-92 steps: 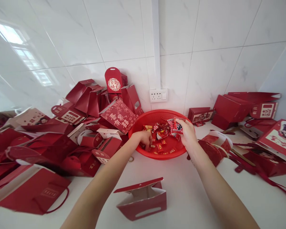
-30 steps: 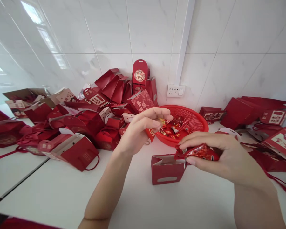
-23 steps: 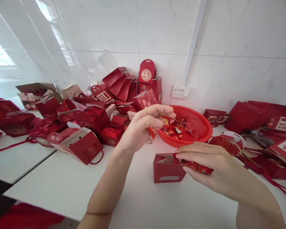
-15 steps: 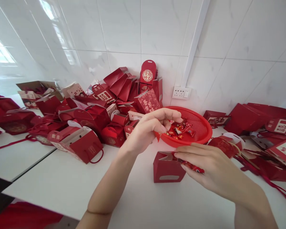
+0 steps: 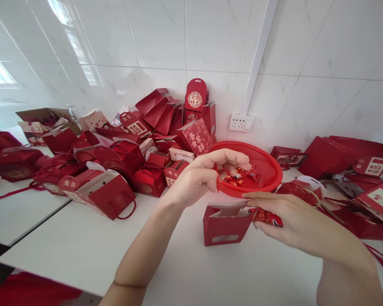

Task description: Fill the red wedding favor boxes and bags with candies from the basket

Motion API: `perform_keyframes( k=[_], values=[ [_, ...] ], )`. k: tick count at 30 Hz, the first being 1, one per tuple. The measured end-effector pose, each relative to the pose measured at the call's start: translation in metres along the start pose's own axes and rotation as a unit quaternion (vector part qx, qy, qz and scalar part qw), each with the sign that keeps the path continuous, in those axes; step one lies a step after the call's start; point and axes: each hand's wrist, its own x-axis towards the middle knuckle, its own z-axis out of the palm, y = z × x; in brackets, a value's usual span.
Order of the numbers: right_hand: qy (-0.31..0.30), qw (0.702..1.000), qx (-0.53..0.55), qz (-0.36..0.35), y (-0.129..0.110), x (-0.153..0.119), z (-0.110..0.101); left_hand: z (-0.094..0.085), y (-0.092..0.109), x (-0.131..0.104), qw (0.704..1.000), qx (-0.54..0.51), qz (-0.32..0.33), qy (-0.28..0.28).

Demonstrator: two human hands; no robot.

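A small red gift box [image 5: 226, 227] with its top open stands upright on the white table in front of me. My left hand [image 5: 204, 172] is raised above and to the left of it, fingers curled, with a small red-wrapped candy [image 5: 217, 180] at its thumb. My right hand [image 5: 290, 221] is closed loosely on a red-wrapped candy [image 5: 267, 217], its fingertips at the box's right upper edge. Behind both hands, a red plastic basket [image 5: 268, 170] holds several wrapped candies [image 5: 252, 175]; the left fingers partly cover it.
Many red gift boxes [image 5: 121, 159] are heaped to the left and against the tiled wall. More red boxes [image 5: 335, 157] lie at the right, with a loose red ribbon [image 5: 381, 257]. A power socket [image 5: 241, 123] is on the wall. The table's edge [image 5: 47, 278] runs along the near left.
My right hand has shifted right with its candy, showing more of the wrapper. The box's mouth is wider and the box is slightly turned. My left hand stays over nearly the same place.
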Motion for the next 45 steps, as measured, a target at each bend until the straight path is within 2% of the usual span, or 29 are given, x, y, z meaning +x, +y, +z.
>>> perform_keyframes(
  k=[4, 9, 14, 17, 19, 22, 25, 28, 31, 34, 38, 40, 43, 45],
  values=[
    [-0.018, 0.996, 0.074, 0.047, 0.014, 0.015, -0.002, -0.001, -0.006, 0.002, 1.000, -0.002, -0.002, 0.020],
    [0.028, 0.975, 0.196, 0.096, 0.032, 0.029, -0.003, -0.002, -0.014, 0.006, 0.999, 0.028, -0.017, 0.035],
    [0.020, 0.954, 0.267, 0.136, 0.036, 0.031, -0.007, -0.002, -0.039, 0.018, 0.994, 0.094, 0.012, 0.060],
    [0.019, 0.952, 0.280, 0.123, 0.036, 0.030, -0.007, -0.003, -0.056, 0.024, 0.988, 0.145, 0.006, 0.043],
    [0.017, 0.951, 0.283, 0.126, 0.038, 0.030, -0.006, -0.005, -0.062, 0.026, 0.983, 0.181, -0.002, 0.012],
    [0.004, 0.949, 0.281, 0.142, 0.042, 0.029, -0.003, -0.010, -0.061, 0.026, 0.970, 0.242, 0.019, -0.028],
    [0.000, 0.950, 0.279, 0.143, 0.046, 0.028, -0.002, -0.019, -0.052, 0.024, 0.942, 0.330, 0.046, -0.035],
    [0.010, 0.948, 0.280, 0.148, 0.047, 0.029, -0.003, -0.028, -0.045, 0.023, 0.915, 0.399, 0.036, -0.056],
    [0.020, 0.941, 0.293, 0.166, 0.048, 0.030, -0.004, -0.032, -0.044, 0.023, 0.900, 0.430, 0.007, -0.074],
    [0.087, 0.910, 0.362, 0.182, 0.050, 0.034, 0.000, -0.034, -0.047, 0.024, 0.899, 0.434, -0.029, -0.055],
    [0.234, 0.819, 0.499, 0.159, 0.051, 0.044, 0.010, -0.040, -0.050, 0.025, 0.893, 0.435, -0.083, -0.077],
    [0.277, 0.790, 0.528, 0.142, 0.048, 0.050, 0.016, -0.045, -0.050, 0.024, 0.895, 0.421, -0.104, -0.102],
    [0.310, 0.777, 0.531, 0.133, 0.040, 0.057, 0.025, -0.051, -0.049, 0.023, 0.897, 0.402, -0.133, -0.131],
    [0.319, 0.790, 0.507, 0.129, 0.033, 0.059, 0.030, -0.051, -0.047, 0.023, 0.898, 0.391, -0.145, -0.144]
  ],
)
